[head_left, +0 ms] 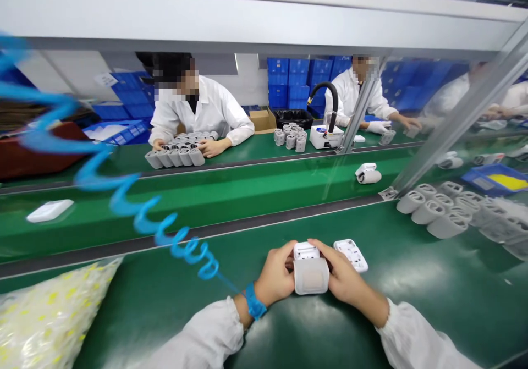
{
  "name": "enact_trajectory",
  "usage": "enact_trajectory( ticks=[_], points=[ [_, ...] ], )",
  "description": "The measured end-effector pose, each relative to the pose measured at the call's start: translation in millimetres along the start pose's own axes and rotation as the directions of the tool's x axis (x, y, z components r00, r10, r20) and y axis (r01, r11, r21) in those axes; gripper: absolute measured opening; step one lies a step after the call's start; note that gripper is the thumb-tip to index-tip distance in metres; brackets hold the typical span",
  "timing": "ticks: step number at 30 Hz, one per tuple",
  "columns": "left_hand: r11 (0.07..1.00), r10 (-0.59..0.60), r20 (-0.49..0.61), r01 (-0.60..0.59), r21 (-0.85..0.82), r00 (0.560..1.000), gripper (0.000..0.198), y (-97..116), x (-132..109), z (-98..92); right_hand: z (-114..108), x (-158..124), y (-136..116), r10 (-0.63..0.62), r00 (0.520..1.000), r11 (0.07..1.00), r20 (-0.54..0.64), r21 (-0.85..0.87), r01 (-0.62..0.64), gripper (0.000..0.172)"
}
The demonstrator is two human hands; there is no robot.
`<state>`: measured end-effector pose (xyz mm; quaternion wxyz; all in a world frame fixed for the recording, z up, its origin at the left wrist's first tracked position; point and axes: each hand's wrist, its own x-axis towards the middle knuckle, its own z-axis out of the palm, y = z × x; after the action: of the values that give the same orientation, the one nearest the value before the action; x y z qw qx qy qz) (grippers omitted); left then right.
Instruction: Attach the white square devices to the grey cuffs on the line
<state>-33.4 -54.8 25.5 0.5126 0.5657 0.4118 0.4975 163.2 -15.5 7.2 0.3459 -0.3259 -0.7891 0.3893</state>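
Observation:
Between them, my left hand (275,273) and my right hand (340,273) grip a wrist blood pressure monitor with a white body and a rolled grey cuff (312,276). The white body (306,250) points away from me, and the cuff faces me. Fingers of both hands are closed along its two sides; some fingertips are hidden behind it. Just beyond my right hand, a white plastic housing (351,255) lies on the green bench (231,330). A blue wrist strap (254,301) circles my left wrist, with a coiled blue cord (165,226) leading up left.
A clear bag with yellow-marked contents (49,314) lies at left. Grey rolled cuffs (447,226) stand at right beneath a slanted metal post (457,110). The green conveyor (247,193) carries a white part (50,210) and a cuffed monitor (368,174). Co-workers in white coats (210,110) sit opposite.

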Motion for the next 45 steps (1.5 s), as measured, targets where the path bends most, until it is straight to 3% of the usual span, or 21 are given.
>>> enact_trajectory(
  ticks=[4, 10, 12, 16, 21, 23, 27, 30, 32, 33, 35, 38, 40, 42, 45],
  points=[
    [0.999, -0.026, 0.038, 0.024, 0.04, 0.999, 0.033, -1, -2, -4.3, 3, -1, -1, 0.015, 1.0, 0.999, -0.015, 0.032, -0.014, 0.061],
    [0.983, -0.185, 0.131, 0.182, 0.033, 0.974, 0.05, -6, 11, -19.9, -3, 8, 3, 0.132, 0.978, 0.972, 0.164, 0.173, -0.16, 0.066],
    [0.981, -0.193, 0.123, 0.187, 0.062, 0.973, 0.052, -7, 12, -20.7, -4, 8, 1, 0.12, 0.983, 0.988, 0.141, 0.085, -0.132, 0.067],
    [0.978, -0.17, -0.008, 0.17, 0.121, 0.985, 0.058, -14, 6, -17.4, 0, 5, -5, -0.024, 0.997, 0.989, 0.067, -0.144, 0.033, 0.069],
    [0.966, -0.106, -0.133, 0.134, 0.22, 0.985, 0.068, -25, -1, -17.3, 6, -1, -5, -0.034, 0.998, 0.972, 0.045, -0.229, 0.043, 0.079],
    [0.965, -0.089, -0.136, 0.119, 0.232, 0.987, 0.067, -24, 1, -19.7, 9, -3, -3, -0.044, 0.998, 0.967, 0.054, -0.25, 0.056, 0.083],
    [0.971, -0.122, -0.056, 0.131, 0.2, 0.991, 0.063, -17, 20, -26.1, 4, 0, -5, -0.094, 0.995, 0.961, 0.038, -0.259, 0.101, 0.083],
    [0.974, -0.102, -0.081, 0.116, 0.193, 0.992, 0.066, -13, 53, -32.0, -22, 5, -5, -0.182, 0.976, 0.966, -0.117, -0.208, 0.155, 0.072],
    [0.968, -0.081, -0.117, 0.106, 0.228, 0.99, 0.064, -13, 85, -37.8, -56, 5, 5, -0.183, 0.904, 0.977, -0.386, -0.169, 0.126, 0.058],
    [0.963, -0.069, -0.141, 0.103, 0.249, 0.988, 0.062, -14, 103, -41.4, -77, 3, 13, -0.15, 0.823, 0.984, -0.548, -0.161, 0.073, 0.05],
    [0.943, -0.05, -0.208, 0.115, 0.313, 0.977, 0.057, -19, 140, -49.6, -124, -8, 36, -0.067, 0.572, 0.984, -0.817, -0.15, -0.1, 0.035],
    [0.853, -0.037, -0.285, 0.179, 0.49, 0.958, 0.053, -31, 191, -63.4, -191, -39, 73, -0.019, 0.298, 0.949, -0.954, -0.111, -0.295, 0.038],
    [0.771, -0.003, -0.279, 0.179, 0.61, 0.96, 0.05, -41, 218, -72.9, -225, -62, 92, -0.007, 0.177, 0.919, -0.984, -0.076, -0.387, 0.049],
    [0.701, 0.041, -0.251, 0.151, 0.697, 0.967, 0.048, -49, 237, -82.4, -245, -79, 107, 0.016, 0.134, 0.885, -0.991, -0.048, -0.464, 0.06],
    [0.642, 0.126, -0.222, 0.091, 0.761, 0.967, 0.046, -55, 254, -95.6, -258, -86, 122, 0.085, 0.221, 0.84, -0.971, -0.049, -0.541, 0.07]
  ],
)
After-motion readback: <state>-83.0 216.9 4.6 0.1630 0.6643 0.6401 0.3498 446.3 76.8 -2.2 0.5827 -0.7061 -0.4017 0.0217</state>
